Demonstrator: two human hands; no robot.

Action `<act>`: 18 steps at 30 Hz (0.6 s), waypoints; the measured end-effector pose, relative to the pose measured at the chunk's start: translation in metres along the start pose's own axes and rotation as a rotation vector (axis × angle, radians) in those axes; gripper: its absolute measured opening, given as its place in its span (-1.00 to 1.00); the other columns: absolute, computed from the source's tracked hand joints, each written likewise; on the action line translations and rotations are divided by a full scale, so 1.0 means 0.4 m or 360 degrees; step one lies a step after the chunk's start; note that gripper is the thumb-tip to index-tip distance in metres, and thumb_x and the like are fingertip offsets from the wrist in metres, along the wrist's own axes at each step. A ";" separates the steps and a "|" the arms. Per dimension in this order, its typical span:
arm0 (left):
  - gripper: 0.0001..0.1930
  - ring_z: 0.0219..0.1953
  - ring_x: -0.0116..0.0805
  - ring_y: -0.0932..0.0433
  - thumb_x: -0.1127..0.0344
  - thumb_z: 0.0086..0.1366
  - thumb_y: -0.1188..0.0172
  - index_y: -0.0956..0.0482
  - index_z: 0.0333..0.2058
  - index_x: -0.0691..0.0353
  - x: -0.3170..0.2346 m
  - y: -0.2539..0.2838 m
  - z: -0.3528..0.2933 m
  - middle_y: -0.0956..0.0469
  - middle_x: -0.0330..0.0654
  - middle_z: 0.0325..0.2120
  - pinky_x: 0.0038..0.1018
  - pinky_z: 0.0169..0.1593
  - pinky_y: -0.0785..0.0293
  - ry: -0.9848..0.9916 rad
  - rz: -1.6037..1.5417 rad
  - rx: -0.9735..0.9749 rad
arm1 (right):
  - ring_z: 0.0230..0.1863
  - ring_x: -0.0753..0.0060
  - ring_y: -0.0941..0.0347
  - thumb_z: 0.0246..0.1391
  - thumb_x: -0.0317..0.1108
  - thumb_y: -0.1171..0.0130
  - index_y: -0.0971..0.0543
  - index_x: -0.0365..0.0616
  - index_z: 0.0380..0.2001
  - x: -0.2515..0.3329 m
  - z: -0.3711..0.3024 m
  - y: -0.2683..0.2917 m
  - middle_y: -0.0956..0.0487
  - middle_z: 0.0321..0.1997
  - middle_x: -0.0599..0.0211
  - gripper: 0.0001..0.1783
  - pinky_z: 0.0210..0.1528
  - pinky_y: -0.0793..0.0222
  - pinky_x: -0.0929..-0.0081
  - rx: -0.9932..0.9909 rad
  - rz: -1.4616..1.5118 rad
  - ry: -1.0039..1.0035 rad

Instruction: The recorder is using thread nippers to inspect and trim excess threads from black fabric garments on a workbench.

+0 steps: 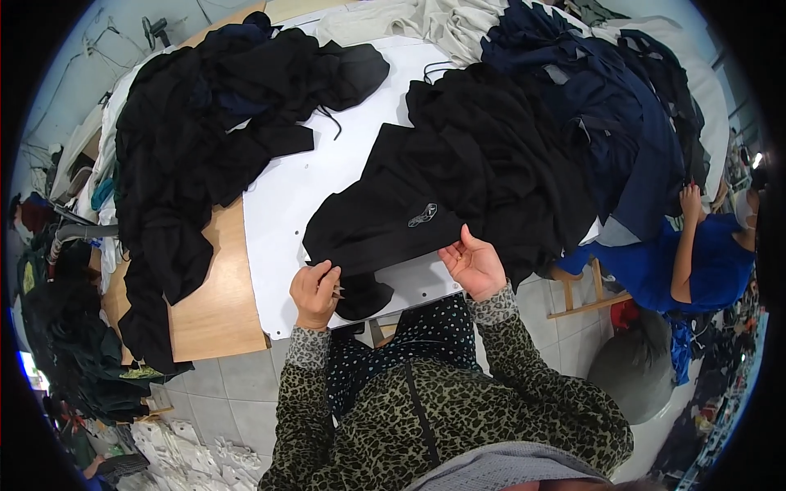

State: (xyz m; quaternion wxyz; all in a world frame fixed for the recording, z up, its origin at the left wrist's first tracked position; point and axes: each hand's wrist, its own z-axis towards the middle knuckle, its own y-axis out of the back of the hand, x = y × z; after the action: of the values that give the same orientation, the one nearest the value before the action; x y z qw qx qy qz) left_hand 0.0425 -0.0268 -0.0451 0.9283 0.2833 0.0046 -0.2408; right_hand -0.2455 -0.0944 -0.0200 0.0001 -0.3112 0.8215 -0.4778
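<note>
A black garment (pixel 372 217) with a small pale outlined print lies spread toward me at the table's front. My left hand (pixel 315 295) is closed on its near left edge, and a small thin pointed thing shows by the fingers, too small to name. At the right end of the same edge is my right hand (pixel 475 268), palm turned up. Its fingers curl at the cloth and the thumb lies along the edge. Between both hands the edge runs fairly straight. A smaller black flap (pixel 364 299) hangs below it.
A heap of black garments (pixel 221 90) covers the table's left side. Navy garments (pixel 614 106) pile at the right, pale cloth (pixel 450 29) at the back. White sheeting (pixel 278 237) lies over the wooden tabletop (pixel 225 286). A person in blue (pixel 688 262) works at the right, near a grey sack (pixel 634 368).
</note>
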 end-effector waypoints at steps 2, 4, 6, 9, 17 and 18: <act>-0.85 -0.50 -0.24 -0.46 0.51 -0.10 -0.32 -0.59 -0.46 0.26 -0.008 0.000 0.005 -0.52 -0.16 -0.39 -0.43 -0.50 -0.40 0.0002 -0.0018 0.0002 | -0.20 0.28 -0.46 0.21 -0.20 -0.05 -0.46 -0.21 -0.22 -0.001 0.000 0.003 -0.49 -0.23 0.27 -0.73 -0.07 -0.49 0.27 0.0009 0.0002 -0.0007; -0.84 -0.50 -0.24 -0.46 0.52 -0.10 -0.32 -0.59 -0.46 0.26 -0.016 0.002 0.011 -0.52 -0.16 -0.39 -0.43 -0.50 -0.40 0.0008 -0.0024 0.0005 | -0.22 0.29 -0.46 0.22 -0.20 -0.03 -0.46 -0.21 -0.21 -0.002 0.000 0.004 -0.49 -0.23 0.27 -0.73 -0.08 -0.50 0.28 0.0017 0.0004 -0.0010; -0.83 -0.50 -0.24 -0.46 0.53 -0.11 -0.32 -0.59 -0.46 0.26 -0.022 0.004 0.014 -0.52 -0.16 -0.39 -0.43 -0.50 -0.41 0.0014 -0.0032 0.0007 | -0.21 0.30 -0.46 0.23 -0.20 -0.01 -0.45 -0.22 -0.20 -0.003 0.000 0.006 -0.49 -0.23 0.27 -0.72 -0.09 -0.50 0.29 0.0011 0.0011 -0.0008; -0.83 -0.51 -0.24 -0.45 0.54 -0.12 -0.31 -0.59 -0.46 0.26 -0.024 0.003 0.019 -0.52 -0.16 -0.39 -0.42 -0.50 -0.40 0.0005 -0.0048 -0.0002 | -0.21 0.30 -0.46 0.24 -0.19 0.00 -0.45 -0.22 -0.20 0.000 0.002 0.018 -0.48 -0.22 0.27 -0.72 -0.07 -0.49 0.28 0.0092 -0.0004 -0.0009; -0.82 -0.52 -0.24 -0.45 0.55 -0.13 -0.31 -0.59 -0.46 0.26 -0.021 0.006 0.020 -0.52 -0.15 -0.39 -0.43 -0.51 -0.39 0.0000 -0.0061 -0.0014 | -0.07 0.23 -0.46 0.29 -0.19 0.10 -0.41 -0.27 -0.11 -0.011 -0.021 -0.017 -0.49 -0.08 0.20 -0.67 0.01 -0.46 0.21 0.0162 -0.0161 0.0135; -0.82 -0.52 -0.24 -0.45 0.55 -0.13 -0.31 -0.59 -0.46 0.26 -0.022 0.005 0.020 -0.52 -0.15 -0.39 -0.43 -0.51 -0.39 0.0001 -0.0063 -0.0012 | -0.05 0.23 -0.46 0.30 -0.19 0.12 -0.41 -0.27 -0.09 -0.010 -0.023 -0.017 -0.49 -0.07 0.18 -0.66 0.02 -0.46 0.21 0.0196 -0.0204 0.0154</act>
State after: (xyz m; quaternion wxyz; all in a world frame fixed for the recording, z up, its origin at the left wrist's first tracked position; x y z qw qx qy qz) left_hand 0.0348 -0.0256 -0.0362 0.9244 0.2797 0.0115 -0.2592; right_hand -0.2413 -0.0876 -0.0108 -0.0509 -0.3390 0.7681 -0.5408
